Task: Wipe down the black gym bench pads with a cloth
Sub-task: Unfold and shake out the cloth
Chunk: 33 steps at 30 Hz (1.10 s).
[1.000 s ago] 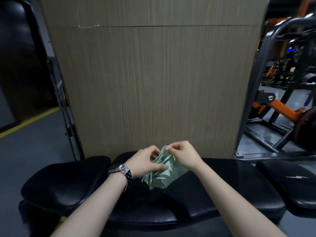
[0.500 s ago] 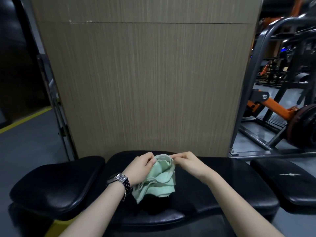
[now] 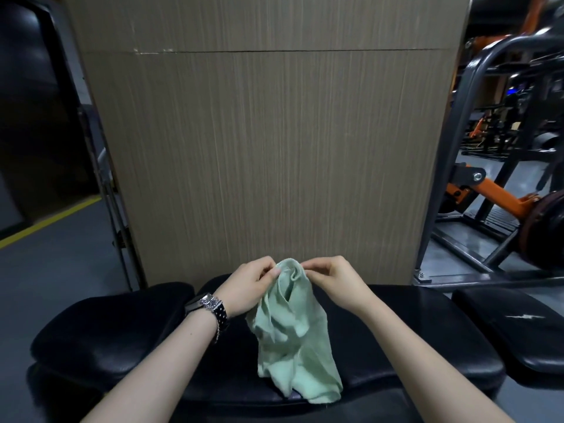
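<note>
A pale green cloth (image 3: pixel 290 337) hangs loosely over the middle black bench pad (image 3: pixel 406 340). My left hand (image 3: pixel 248 285), with a watch on its wrist, pinches the cloth's top edge from the left. From the right, my right hand (image 3: pixel 334 280) pinches the same top edge. The cloth's lower end drapes onto the pad's near part. A second black pad (image 3: pixel 110 328) lies to the left and a third black pad (image 3: pixel 512 325) with a white lightning mark to the right.
A tall wood-grain panel (image 3: pixel 268 148) stands right behind the pads. Grey and orange gym machine frames (image 3: pixel 488 190) fill the right side. Grey floor with a yellow line (image 3: pixel 48 221) lies at the left, beside a thin metal stand (image 3: pixel 113 203).
The bunched cloth has unfolded and now hangs much longer from both hands, its lower end reaching the pad's near part. Both hands stay together at its top edge.
</note>
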Available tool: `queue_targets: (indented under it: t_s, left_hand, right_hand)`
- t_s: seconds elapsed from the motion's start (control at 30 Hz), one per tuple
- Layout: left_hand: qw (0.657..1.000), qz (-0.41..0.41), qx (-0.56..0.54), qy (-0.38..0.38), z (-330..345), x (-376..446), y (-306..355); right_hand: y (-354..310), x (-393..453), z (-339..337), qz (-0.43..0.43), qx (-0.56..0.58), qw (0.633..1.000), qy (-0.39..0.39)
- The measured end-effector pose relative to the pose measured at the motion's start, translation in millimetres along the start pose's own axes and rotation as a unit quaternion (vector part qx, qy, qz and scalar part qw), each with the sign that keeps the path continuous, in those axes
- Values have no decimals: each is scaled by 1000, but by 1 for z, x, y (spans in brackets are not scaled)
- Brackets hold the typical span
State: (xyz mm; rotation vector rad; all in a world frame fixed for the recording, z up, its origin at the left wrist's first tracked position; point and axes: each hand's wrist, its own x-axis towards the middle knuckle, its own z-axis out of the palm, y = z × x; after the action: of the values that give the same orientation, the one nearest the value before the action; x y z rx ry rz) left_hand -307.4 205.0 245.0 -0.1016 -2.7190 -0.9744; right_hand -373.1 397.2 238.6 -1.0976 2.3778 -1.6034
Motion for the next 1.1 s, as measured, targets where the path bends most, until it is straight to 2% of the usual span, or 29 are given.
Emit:
queue_targets:
  t_s: [0.13, 0.23, 0.27, 0.4, 0.53, 0.67, 0.77, 0.9, 1.0, 1.1]
  left_hand:
    - [999, -8, -23, -44, -3, -11, 4]
    - [993, -22, 79, -89, 1, -16, 2]
    - [990, -11, 112, -84, 2, -17, 1]
    - [991, 98, 90, -7, -6, -25, 3]
    - [951, 181, 250, -11, -15, -28, 8]
    - [919, 186, 347, -19, -21, -29, 23]
    - [907, 192, 373, -29, -23, -30, 31]
    - [932, 176, 315, -42, -35, -25, 29]
    - [984, 146, 100, 12, -46, -24, 34]
    - [989, 82, -94, 77, -57, -23, 44]
  right_hand:
    - [-3, 4, 4, 19, 11, 998, 62]
    - [-12, 8, 7, 30, 3, 994, 105]
    - [-16, 9, 6, 31, 2, 993, 115]
    - [-26, 11, -1, 43, 8, 988, 149]
    - [-35, 12, -9, 50, 31, 986, 153]
    - [-43, 10, -14, 48, 17, 987, 152]
    - [-48, 11, -19, 46, 11, 987, 154]
    - [-55, 9, -28, 39, 16, 987, 154]
    - [-61, 3, -32, 36, 56, 988, 142]
    - [-73, -2, -36, 42, 127, 980, 150]
